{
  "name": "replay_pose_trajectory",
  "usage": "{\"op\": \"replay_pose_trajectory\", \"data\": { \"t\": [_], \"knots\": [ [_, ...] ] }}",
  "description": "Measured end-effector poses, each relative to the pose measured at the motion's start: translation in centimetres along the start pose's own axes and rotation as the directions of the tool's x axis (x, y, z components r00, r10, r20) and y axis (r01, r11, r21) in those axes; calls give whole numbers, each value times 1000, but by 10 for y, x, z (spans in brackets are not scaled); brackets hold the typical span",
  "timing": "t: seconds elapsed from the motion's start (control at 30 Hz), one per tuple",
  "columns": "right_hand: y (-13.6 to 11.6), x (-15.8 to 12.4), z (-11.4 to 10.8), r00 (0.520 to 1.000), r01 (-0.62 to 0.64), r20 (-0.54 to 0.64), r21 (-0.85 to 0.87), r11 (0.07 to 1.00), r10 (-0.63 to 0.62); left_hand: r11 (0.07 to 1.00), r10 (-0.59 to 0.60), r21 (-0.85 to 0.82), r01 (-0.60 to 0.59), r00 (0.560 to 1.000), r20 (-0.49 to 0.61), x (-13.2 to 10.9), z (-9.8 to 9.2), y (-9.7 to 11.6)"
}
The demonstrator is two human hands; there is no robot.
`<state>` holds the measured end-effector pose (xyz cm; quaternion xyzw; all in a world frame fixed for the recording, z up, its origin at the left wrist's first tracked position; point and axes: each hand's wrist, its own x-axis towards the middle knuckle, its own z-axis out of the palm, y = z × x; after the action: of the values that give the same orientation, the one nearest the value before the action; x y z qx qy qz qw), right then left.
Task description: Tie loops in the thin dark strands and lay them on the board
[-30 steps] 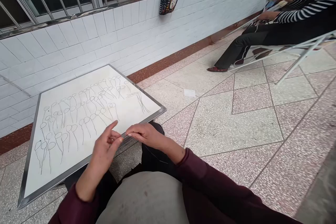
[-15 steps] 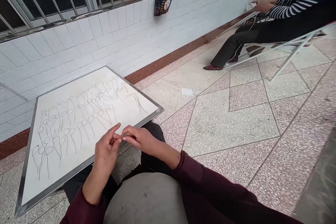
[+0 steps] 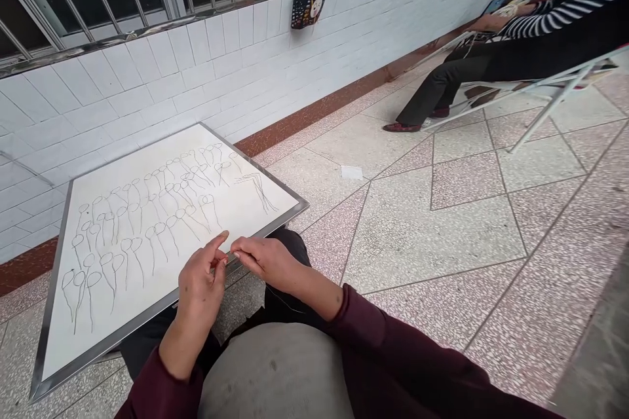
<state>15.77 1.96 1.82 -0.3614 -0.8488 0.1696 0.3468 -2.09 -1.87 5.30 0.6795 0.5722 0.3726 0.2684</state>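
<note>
My left hand [image 3: 202, 278] is raised over the near edge of the white board, thumb and a bent finger pinched together and the index finger stretched out. Close beside its fingertips, my right hand [image 3: 260, 258] is closed in a pinch. A thin wire is between them, mostly hidden by the fingers and hard to see. A faint line of thin wire [image 3: 289, 304] shows below my right hand, over the dark trousers. On the board [image 3: 162, 314] lie rows of thin wire loops [image 3: 93, 279] with long tails. Several straighter wires [image 3: 263, 193] lie near its right corner.
The metal-edged board stands beside a white tiled wall [image 3: 211, 72] with a barred window. A small dark patterned bag [image 3: 308, 8] hangs below the bars. At the right, a person in a striped sleeve [image 3: 565, 16] sits on a white-framed chair. White paper [image 3: 352, 172] lies on the floor.
My hands have come slightly apart at the fingertips, and the right fingers have curled in more. The seated person's hands have moved a little. The whole view has shifted slightly.
</note>
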Motion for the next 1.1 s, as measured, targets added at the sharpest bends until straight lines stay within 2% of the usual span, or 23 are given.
{"op": "replay_pose_trajectory", "data": {
  "t": [0.1, 0.2, 0.37, 0.6, 0.9, 1.1],
  "knots": [
    [-2, 1, 0, 1000, -17, 20, 16, 1000, 17, 999, 44, 20, -43, 999, -21, 0, 4, 1],
    [-5, 0, 3, 995, -89, 39, 25, 996, 88, 992, 100, 84, -95, 993, -60, -1, 7, 1],
    [-7, -1, 8, 979, -202, -7, 1, 979, 202, 938, 203, 303, -170, 976, -82, -1, 8, -3],
    [-10, -1, 14, 983, -162, -101, -51, 985, 157, 800, 348, 548, -242, 933, -96, 3, 12, -7],
    [-13, -1, 17, 969, -218, -146, -136, 967, 198, 764, 361, 584, -273, 932, -38, 1, 10, -8],
    [-9, -3, 22, 983, -145, -130, -127, 981, 129, 776, 375, 551, -307, 927, -12, 3, 14, -8]
  ]
}}
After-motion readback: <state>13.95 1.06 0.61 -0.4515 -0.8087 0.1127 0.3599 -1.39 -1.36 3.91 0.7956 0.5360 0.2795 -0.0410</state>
